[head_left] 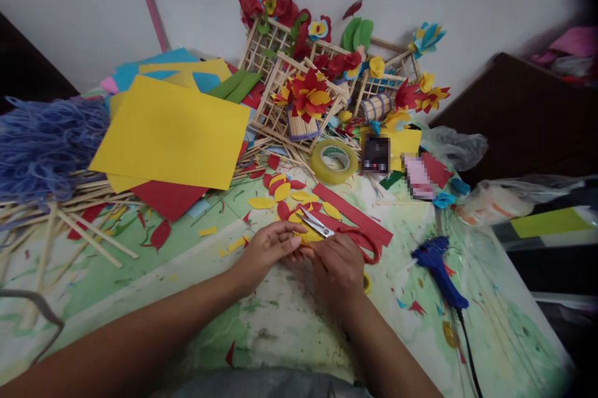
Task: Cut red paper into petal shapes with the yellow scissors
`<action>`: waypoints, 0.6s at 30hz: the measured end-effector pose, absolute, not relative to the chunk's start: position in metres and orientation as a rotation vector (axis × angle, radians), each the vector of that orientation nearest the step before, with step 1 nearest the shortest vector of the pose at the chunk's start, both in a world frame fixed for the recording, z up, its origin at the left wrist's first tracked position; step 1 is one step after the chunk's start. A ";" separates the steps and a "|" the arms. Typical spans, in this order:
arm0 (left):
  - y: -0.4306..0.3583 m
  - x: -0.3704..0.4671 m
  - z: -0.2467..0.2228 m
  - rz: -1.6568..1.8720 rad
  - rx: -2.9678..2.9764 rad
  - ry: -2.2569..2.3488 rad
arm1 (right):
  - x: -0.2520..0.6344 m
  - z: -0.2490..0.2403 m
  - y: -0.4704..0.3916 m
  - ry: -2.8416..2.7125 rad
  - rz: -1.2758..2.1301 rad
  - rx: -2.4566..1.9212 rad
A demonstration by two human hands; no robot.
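Note:
Both hands meet over the table's near middle, holding a small yellow paper piece [308, 237] between them. My left hand [268, 250] pinches it with thumb and fingers. My right hand [340, 264] has its fingers closed on the piece's right side, much of which they cover. Scissors [322, 227] with red handles lie partly open just beyond the right hand, the handles beside its knuckles. Past the hands are yellow petals [261, 203] and red petals [283, 210] of cut paper, with a red paper strip [369, 218] to their right.
Yellow sheets [172, 130] and blue string [47, 142] lie left. Stick frames with paper flowers [311, 96] stand at the back, behind a tape roll [333, 161]. A blue glue gun [441, 270] with a black cord lies right, near plastic bags [495, 202].

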State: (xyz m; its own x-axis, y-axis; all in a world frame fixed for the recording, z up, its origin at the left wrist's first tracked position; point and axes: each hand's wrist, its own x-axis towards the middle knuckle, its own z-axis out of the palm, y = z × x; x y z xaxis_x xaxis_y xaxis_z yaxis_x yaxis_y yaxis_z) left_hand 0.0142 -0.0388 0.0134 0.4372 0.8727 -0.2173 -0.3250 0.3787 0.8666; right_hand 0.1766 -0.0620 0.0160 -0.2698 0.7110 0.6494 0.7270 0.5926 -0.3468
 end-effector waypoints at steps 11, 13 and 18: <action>-0.035 0.013 0.019 0.901 1.000 0.836 | 0.171 0.019 -0.066 -1.914 0.284 -1.350; -0.035 0.014 0.021 0.894 1.014 0.858 | 0.168 0.017 -0.067 -1.850 0.346 -1.390; -0.034 0.014 0.017 0.860 1.029 0.900 | 0.165 0.016 -0.068 -1.839 0.427 -1.377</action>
